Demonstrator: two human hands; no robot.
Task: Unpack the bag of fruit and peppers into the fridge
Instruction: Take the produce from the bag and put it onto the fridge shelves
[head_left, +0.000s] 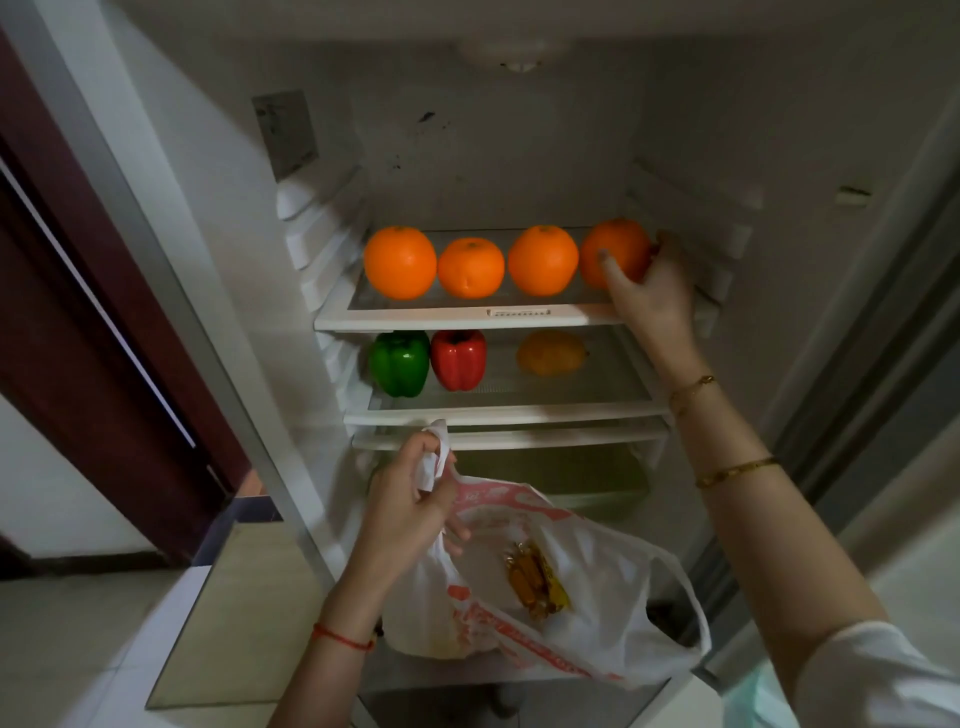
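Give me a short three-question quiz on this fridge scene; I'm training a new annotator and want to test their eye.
1. True or false: the right hand grips the rightmost round orange fruit on the upper white fridge shelf.
2. How many oranges sit on that shelf?
A) three B) four C) five
3. Fill in: on the lower shelf, the glossy green bell pepper stands directly left of the ____ bell pepper.

Key: 1 true; 2 B; 3 red. The left hand holds the white and red plastic bag by its handle.

4 oranges (470, 267) on top fridge shelf (467, 316); green pepper (399, 363), red pepper (458, 359) below; bag (545, 613) open.
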